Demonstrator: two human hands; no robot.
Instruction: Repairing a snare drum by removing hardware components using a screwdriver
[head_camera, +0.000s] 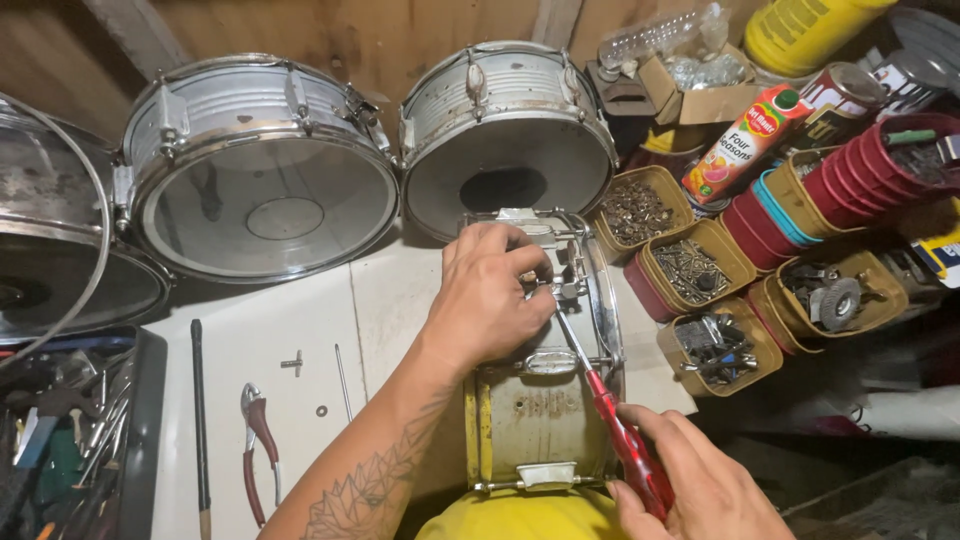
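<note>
The small drum (545, 400) lay on its side at the near edge of the white worktop (300, 330), shell running away from the person. The left hand (490, 295) gripped its top hardware. The right hand (690, 485), nearer, was closed on a red-handled screwdriver (610, 410) whose shaft slanted up-left; its tip probably met the lug (568, 292) beside the left fingers. Pliers (258, 440) lay well to the left.

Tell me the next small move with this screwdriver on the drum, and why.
Probably turn the red-handled screwdriver: the right hand grips it, its tip already sits at the lug fitting on the small drum, and the left hand steadies that fitting.
</note>
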